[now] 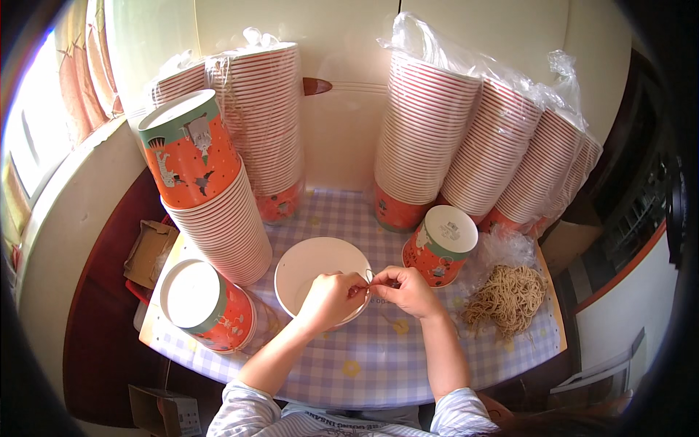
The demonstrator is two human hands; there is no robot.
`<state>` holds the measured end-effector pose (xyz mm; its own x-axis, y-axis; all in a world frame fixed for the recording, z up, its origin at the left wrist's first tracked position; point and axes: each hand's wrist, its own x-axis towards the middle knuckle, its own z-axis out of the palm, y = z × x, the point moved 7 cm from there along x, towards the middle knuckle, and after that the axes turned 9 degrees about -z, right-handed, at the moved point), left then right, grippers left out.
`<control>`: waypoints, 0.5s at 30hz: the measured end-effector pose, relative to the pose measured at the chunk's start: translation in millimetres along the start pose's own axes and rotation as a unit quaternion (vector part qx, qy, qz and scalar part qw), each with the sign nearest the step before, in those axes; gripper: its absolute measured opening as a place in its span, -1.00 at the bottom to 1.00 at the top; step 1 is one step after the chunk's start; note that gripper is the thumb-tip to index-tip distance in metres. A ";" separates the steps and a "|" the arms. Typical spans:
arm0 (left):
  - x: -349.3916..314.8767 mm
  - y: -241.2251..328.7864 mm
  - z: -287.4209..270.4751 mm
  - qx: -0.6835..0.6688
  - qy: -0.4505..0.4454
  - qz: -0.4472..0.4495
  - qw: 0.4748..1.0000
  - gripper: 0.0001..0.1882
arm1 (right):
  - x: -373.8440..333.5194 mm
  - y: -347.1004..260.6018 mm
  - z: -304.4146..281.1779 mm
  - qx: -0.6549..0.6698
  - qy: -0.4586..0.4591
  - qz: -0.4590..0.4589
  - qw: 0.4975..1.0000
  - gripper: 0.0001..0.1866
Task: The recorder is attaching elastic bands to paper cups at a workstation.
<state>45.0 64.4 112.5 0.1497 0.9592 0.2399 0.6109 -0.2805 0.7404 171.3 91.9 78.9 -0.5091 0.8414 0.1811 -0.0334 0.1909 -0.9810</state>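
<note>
Two hands pinch a thin cord at a paper tub's rim

Near the middle of a checked tablecloth (378, 375), the left hand (335, 297) and right hand (410, 293) meet, fingertips closed on a thin cord (369, 276). The cord forms a small loop at the right rim of an open white tub (314, 261); whether it passes through the tub's wall cannot be told. At near left, an orange-and-green tub (234, 315) sits upside down. To the right lies a tangled heap of tan cords (512, 297), with another upturned tub (437, 256) just beyond. Farther left leans a tall tub stack (222, 222). At the far side, plastic-wrapped stacks (426, 131) stand left and right.
</note>
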 end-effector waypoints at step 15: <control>0.8 -0.2 -0.1 -0.063 -0.024 -0.010 0.998 -0.77 | 0.2 -2.6 -3.1 -0.080 0.015 -0.014 0.997 -0.86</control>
<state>44.9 65.2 112.6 0.1779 0.9643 0.1962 0.5114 -0.2609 0.8188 174.0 93.1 81.6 -0.4839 0.8487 0.2132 0.0914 0.2913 -0.9522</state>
